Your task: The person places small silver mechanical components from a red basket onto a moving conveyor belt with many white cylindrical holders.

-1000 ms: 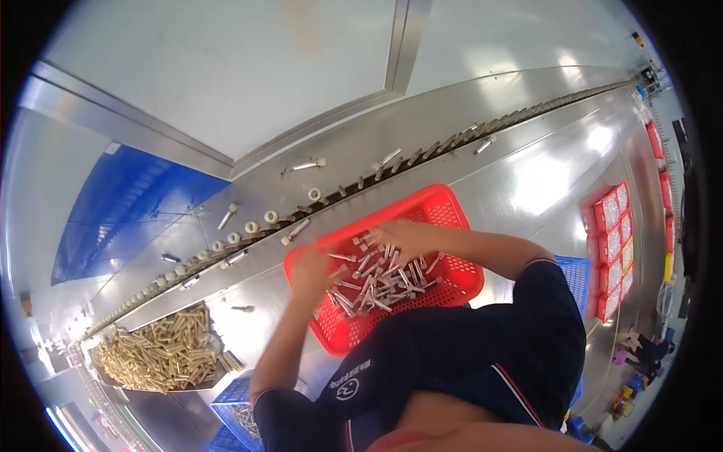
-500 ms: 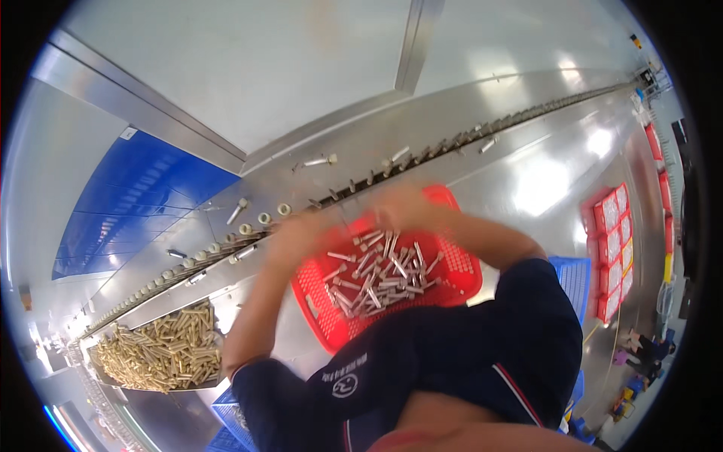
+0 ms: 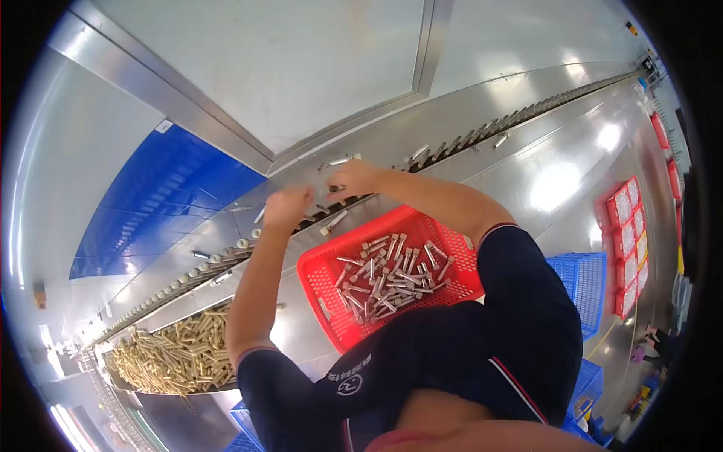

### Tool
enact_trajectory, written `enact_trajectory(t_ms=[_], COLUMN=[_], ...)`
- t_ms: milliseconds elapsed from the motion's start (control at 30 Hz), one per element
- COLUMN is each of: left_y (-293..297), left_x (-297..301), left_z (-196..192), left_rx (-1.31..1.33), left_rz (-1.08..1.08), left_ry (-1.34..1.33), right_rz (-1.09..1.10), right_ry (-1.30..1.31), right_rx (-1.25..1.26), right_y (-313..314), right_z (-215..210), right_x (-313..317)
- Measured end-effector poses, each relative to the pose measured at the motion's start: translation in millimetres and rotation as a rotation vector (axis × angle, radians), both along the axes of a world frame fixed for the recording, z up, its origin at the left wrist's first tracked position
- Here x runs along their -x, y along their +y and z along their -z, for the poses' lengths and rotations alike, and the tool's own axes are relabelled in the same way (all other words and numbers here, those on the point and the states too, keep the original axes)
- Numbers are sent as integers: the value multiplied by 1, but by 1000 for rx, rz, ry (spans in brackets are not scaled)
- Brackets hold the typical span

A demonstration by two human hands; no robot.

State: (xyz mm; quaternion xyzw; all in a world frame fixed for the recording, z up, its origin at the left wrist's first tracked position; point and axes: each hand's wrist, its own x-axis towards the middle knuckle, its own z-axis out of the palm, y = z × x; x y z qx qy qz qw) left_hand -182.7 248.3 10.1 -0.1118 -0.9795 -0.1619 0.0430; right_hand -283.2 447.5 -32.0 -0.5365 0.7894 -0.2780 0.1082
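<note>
Both my hands are over the narrow conveyor chain (image 3: 444, 151) beyond the red basket. My left hand (image 3: 288, 205) is closed just above the chain, with the end of a silver tube (image 3: 260, 215) showing beside it. My right hand (image 3: 354, 179) is a little farther right, its fingers curled in around something small and dark that I cannot make out. Loose silver metal tubes with wider end caps (image 3: 392, 275) lie jumbled in the red perforated basket (image 3: 320, 305) in front of my body. One more silver tube (image 3: 334, 221) lies between the basket and the chain.
Brass-coloured tubes (image 3: 177, 354) are heaped in a tray at the left. Round pale caps (image 3: 203, 267) line the chain's left stretch. Several loose tubes lie along the metal table (image 3: 527, 162). Blue baskets (image 3: 580, 290) and red boxes (image 3: 625, 248) stand to the right.
Both hands have moved from the basket's far edge to over the chain, farther away and to the left. The tube between basket and chain now shows.
</note>
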Motion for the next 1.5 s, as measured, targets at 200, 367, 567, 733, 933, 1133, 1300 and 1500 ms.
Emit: enact_trajectory(t_ms=[200,367,567,733,933,1133,1300,1500], left_y=[83,61,14,72,31,-3,9,0], left_x=[-122,-88,4,-122,-70,-11,-58,-156], left_z=[-13,37,18,14,21,21,-38,55], left_rx=[-231,74,120,-202,157,143,68,28], left_rz=[129,-142,-236,-123,-201,-44,344,414], left_ry=[-258,214,-22,-220,306,-85,-421,-288], right_rz=[-158,166,529,-168,243,517,175,33], right_ry=[-171,224,-482,-446,-136,-721,-520,-617], right_rx=[7,483,569,244,527,441,341,-135], right_y=[99,96,46,119,49,-30,58,96], right_z=[13,8,3,26,16,10,-11,102], right_x=[-73,-51,4,-83,-59,-42,-92,-193])
